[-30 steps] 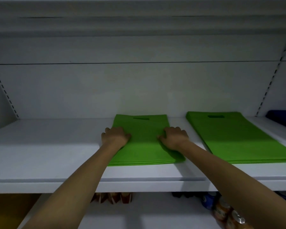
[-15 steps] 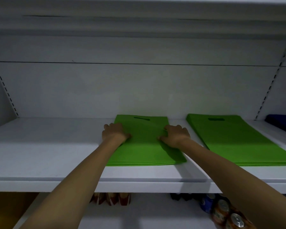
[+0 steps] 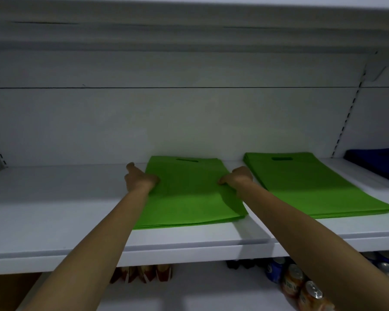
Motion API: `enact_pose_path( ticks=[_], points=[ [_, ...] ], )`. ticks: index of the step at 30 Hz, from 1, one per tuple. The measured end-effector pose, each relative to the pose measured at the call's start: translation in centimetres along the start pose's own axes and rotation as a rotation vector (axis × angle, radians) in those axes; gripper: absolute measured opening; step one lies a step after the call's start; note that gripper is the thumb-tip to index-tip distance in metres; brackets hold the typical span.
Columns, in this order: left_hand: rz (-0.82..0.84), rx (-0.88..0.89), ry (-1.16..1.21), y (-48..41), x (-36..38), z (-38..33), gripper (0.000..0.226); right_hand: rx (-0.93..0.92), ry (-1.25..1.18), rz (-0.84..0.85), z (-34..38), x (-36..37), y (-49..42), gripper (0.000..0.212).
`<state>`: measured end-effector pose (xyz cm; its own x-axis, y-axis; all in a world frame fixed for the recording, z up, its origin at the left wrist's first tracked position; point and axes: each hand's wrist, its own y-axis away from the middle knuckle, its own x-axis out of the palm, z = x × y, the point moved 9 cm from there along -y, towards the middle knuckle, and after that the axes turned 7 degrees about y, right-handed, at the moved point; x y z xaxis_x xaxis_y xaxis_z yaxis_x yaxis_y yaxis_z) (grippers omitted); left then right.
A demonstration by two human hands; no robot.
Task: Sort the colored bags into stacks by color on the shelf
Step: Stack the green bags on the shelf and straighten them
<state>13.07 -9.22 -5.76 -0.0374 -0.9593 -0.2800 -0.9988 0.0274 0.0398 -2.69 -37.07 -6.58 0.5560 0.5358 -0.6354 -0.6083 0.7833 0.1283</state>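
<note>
The middle green stack (image 3: 189, 198) of flat bags lies on the white shelf (image 3: 54, 209), its handle cut-out toward the back panel (image 3: 166, 122) and its layered front edge set back from the shelf's front lip. The left hand (image 3: 139, 178) sits at the stack's left edge with the thumb on the top bag and one finger stretched toward the back; its other fingers are hidden, so I cannot tell whether it grips. The right hand (image 3: 238, 178) is at the right edge, fingers curled down over the side and thumb on top, pinching the stack's edge. Both forearms cross the front lip.

Just right of that hand, across a narrow strip of shelf, lies the right green stack (image 3: 312, 187), also with its cut-out at the back; it is angled, and its near right corner reaches close to the front lip. Past a slotted upright (image 3: 348, 113), dark blue bags (image 3: 377, 164) lie at the frame's right edge.

A broad stretch of shelf runs left of the middle stack to the left wall, and the shelf above leaves tall headroom over the bags.

The lower shelf (image 3: 189, 295) holds drink cans (image 3: 301, 286) at the right and reddish packets (image 3: 144, 273) under the left forearm
</note>
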Motion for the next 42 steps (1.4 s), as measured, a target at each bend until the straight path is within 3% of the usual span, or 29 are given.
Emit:
enact_pose_path(
  ticks=[5, 8, 13, 16, 25, 28, 32, 42],
  points=[
    [-0.013, 0.006, 0.055, -0.4, -0.3, -0.1, 0.068, 0.039, -0.098, 0.020, -0.5, 0.1, -0.1, 0.045],
    [-0.015, -0.065, 0.171, -0.4, 0.2, -0.2, 0.064, 0.019, -0.137, 0.010, -0.1, -0.6, 0.1, 0.042],
    [0.221, -0.243, 0.406, 0.6, 3.8, -0.1, 0.062, -0.146, -0.172, -0.001, 1.5, -3.4, 0.6, 0.049],
    [0.218, -0.165, 0.370, 1.3, 4.8, -1.4, 0.060, -0.181, -0.250, -0.017, 1.4, -5.5, 1.0, 0.049],
    [0.257, 0.120, 0.318, 5.0, 8.8, -7.2, 0.040, -0.181, -0.353, -0.185, -1.5, -13.0, 1.3, 0.010],
    [0.274, 0.213, 0.319, 6.5, 10.6, -9.4, 0.042, -0.174, -0.365, -0.216, -2.6, -15.7, 1.1, 0.007],
    [0.320, 0.289, 0.366, 8.4, 13.5, -11.8, 0.046, -0.195, -0.418, -0.210, -3.6, -19.4, 0.9, 0.033],
    [0.392, 0.374, 0.477, 13.3, 20.7, -16.1, 0.059, -0.193, -0.493, -0.203, -7.5, -26.7, -1.8, 0.035]
  ],
)
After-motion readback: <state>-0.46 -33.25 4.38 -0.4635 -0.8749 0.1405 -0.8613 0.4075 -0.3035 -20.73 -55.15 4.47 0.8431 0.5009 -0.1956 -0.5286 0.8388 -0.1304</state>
